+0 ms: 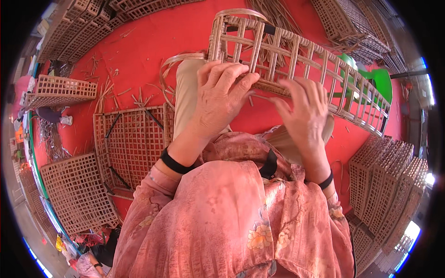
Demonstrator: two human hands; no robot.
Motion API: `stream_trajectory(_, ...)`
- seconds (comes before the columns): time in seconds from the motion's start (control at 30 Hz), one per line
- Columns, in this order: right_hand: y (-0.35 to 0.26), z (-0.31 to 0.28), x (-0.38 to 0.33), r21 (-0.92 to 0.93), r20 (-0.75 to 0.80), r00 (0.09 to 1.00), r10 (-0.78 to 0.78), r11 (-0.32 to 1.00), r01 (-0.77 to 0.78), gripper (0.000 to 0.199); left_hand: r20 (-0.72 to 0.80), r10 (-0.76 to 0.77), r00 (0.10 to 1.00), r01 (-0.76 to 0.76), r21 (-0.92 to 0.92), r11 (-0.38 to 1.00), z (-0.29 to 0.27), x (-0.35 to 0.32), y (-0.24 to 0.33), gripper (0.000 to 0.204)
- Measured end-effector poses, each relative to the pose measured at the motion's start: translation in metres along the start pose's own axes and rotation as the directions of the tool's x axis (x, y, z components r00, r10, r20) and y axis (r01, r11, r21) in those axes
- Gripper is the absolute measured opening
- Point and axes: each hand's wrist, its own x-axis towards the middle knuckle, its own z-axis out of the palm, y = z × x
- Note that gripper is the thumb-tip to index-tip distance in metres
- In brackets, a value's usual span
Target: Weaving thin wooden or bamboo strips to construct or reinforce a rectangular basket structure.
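Open red floor (153, 41) beyond the wicker frame (296, 55); flat woven panels (132, 143) left, stacked crates (387, 180) right.

A tan, open-grid woven cane frame (296, 58) lies over a red floor mat (148, 41), beside a green chair (378, 81), above pink floral-printed sleeves (222, 217) and black wristbands (174, 163).

No packages, labels, signs or screens can be made out anywhere in the view. Small coloured shapes at the far left rim, beside the red floor mat (153, 41), are too blurred to identify.
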Motion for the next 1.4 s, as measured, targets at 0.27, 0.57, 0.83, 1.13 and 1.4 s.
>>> stream_trajectory(0.27, -0.011, 0.019, 0.023, -0.007, 0.057, 0.997, -0.059, 0.998, 0.060, 0.031, 0.079, -0.027, 0.996, 0.018, 0.104, 0.994, -0.021, 0.005, -0.014, 0.048)
stream_trajectory(0.57, -0.009, 0.028, 0.019, 0.011, 0.015, 0.994, -0.105, 0.994, 0.105, 0.025, -0.016, 0.103, 0.995, -0.100, 0.127, 0.987, -0.014, 0.001, -0.026, 0.021)
stream_trajectory(0.83, -0.009, 0.038, 0.007, -0.050, -0.096, 0.983, -0.155, 0.987, 0.151, 0.027, -0.030, 0.124, 0.992, -0.120, 0.105, 0.987, -0.010, -0.012, -0.030, 0.024)
stream_trajectory(1.13, -0.017, 0.020, 0.023, 0.074, 0.018, 0.998, -0.053, 0.996, 0.051, 0.022, 0.116, -0.805, 0.582, 0.645, -0.668, 0.370, -0.034, -0.023, -0.015, 0.053)
stream_trajectory(1.4, -0.017, 0.013, 0.025, 0.161, -0.008, 1.000, -0.005, 0.987, 0.006, 0.022, -0.177, -0.746, 0.642, 0.238, -0.879, 0.414, -0.145, -0.021, -0.155, 0.023)
